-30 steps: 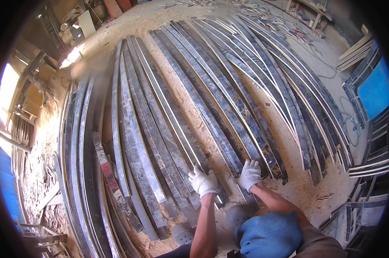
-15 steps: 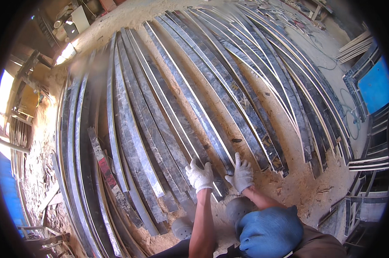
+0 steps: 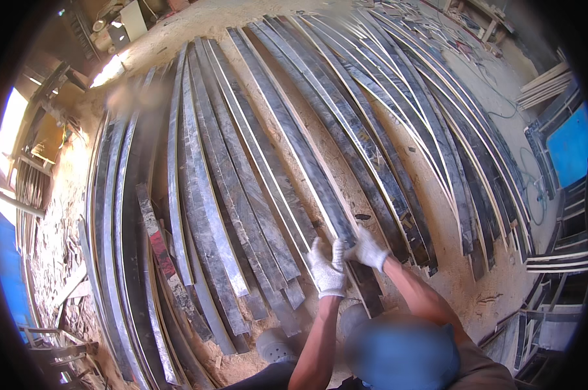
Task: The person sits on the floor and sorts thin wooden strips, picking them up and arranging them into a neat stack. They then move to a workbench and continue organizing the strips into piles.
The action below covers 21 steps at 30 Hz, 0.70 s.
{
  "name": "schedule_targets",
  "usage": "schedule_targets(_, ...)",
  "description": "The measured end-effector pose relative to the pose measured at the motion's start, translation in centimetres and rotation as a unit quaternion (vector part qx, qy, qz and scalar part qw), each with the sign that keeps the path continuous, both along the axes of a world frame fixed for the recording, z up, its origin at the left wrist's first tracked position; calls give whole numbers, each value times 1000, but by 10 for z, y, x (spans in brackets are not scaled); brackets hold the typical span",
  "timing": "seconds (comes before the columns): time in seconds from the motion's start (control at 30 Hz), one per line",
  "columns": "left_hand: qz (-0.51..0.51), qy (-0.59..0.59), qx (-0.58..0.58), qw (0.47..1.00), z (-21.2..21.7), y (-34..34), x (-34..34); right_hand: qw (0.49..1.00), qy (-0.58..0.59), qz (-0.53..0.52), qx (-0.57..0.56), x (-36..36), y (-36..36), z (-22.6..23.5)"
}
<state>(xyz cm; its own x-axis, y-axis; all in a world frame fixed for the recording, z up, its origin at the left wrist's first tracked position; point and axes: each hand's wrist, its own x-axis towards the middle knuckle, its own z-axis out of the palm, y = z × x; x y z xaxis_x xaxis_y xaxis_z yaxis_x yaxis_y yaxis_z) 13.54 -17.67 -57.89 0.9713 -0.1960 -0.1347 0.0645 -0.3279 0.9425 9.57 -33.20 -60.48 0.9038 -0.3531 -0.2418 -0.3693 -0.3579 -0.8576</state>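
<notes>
A long dark-faced board strip [image 3: 293, 139] with pale edges runs away from me, its near end between my hands. My left hand [image 3: 328, 270], in a whitish work glove, holds the left side of that end with its thumb up against the edge. On the opposite side, my right hand [image 3: 370, 251], gloved alike, grips the strip; some of its fingers are hidden. Just beneath my hands, the end of another dark strip [image 3: 367, 286] shows. To the left of my left hand lies a neighbouring strip [image 3: 262, 162] with a pale edge.
Many similar strips [image 3: 206, 240] cover the dusty floor on both sides, some overlapping. A grey clog [image 3: 276, 344] is on my foot near the lower edge. A blurred blue rounded shape [image 3: 404, 354] blocks the bottom. Framed panels [image 3: 560, 286] stand at right.
Both hands have closed in on the strip's near end, the left moving right. The strip has turned, and its top face looks darker. The view has shifted slightly.
</notes>
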Motion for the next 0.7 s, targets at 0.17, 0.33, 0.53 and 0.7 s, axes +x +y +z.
schedule_targets(0.17, -19, 286, -249, 925, 2, -5, 0, 997, 44, -47, 42, 46, -1, 26)
schedule_targets(0.33, 4, 407, -318, 856, -18, 22, 11, 976, 102, -145, 130, 31, -15, 16)
schedule_targets(0.53, -26, 469, -425, 774, -11, 55, 23, 896, 56, -97, 430, 5, 3, 80)
schedule_targets(0.7, -71, 436, -561, 700, -1, 48, 8, 922, 31, -163, 349, -4, 12, 94)
